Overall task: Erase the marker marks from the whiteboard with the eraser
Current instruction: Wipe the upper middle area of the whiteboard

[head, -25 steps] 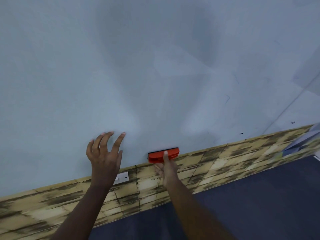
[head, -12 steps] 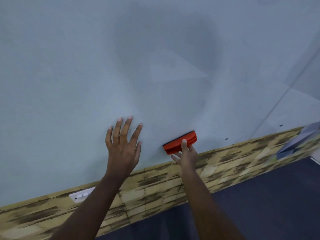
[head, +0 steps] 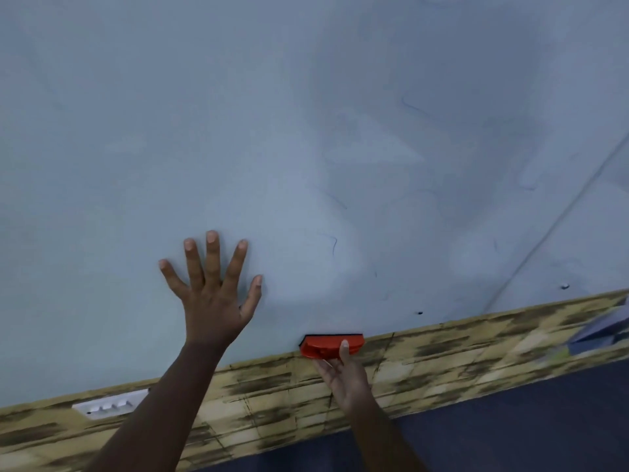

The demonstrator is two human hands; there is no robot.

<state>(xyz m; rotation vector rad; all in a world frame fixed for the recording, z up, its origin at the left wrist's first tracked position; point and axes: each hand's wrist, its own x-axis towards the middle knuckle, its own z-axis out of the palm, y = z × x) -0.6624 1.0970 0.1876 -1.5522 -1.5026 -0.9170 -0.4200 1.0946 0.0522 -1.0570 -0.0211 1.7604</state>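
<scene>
Whiteboard [head: 306, 131]: pale surface, faint blue marker marks [head: 335, 245] remaining right of centre. Left hand [head: 212, 294] lies flat against the whiteboard, fingers [head: 211, 253] spread straight, holding nothing. Right hand [head: 345, 373] grips the red eraser [head: 328, 344], thumb across its back, at the whiteboard's bottom edge. Below that edge: brick-pattern wall panel [head: 442, 356] with white socket [head: 109, 405].

head view, close, facing whiteboard [head: 238, 131]

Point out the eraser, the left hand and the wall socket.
eraser [head: 323, 345]: head view, red plastic back.
left hand [head: 212, 301]: head view, back of hand.
wall socket [head: 109, 405]: head view, white faceplate.
</scene>
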